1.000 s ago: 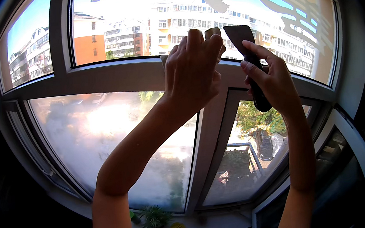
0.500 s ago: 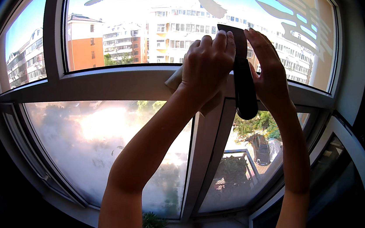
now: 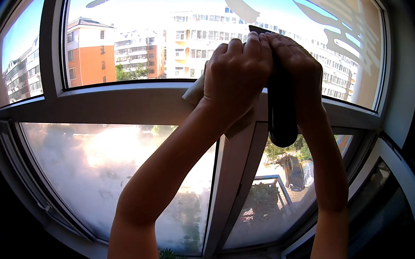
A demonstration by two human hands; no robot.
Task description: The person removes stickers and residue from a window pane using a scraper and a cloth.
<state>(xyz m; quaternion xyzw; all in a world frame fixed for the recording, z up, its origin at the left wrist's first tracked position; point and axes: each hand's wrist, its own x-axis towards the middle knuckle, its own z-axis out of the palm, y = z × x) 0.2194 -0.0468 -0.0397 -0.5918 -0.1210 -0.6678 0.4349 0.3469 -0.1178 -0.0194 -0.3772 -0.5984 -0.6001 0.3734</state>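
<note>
Window frame (image 3: 130,104) spans the view, its horizontal bar under the upper pane (image 3: 168,33). Right hand (image 3: 299,70), closed around a black handled tool (image 3: 280,107), holds it upright just above the bar. Left hand (image 3: 234,74) grips a grey cloth (image 3: 194,90) against the tool's top. Judged step: wiping the tool head; next calls for steady grip.
</note>
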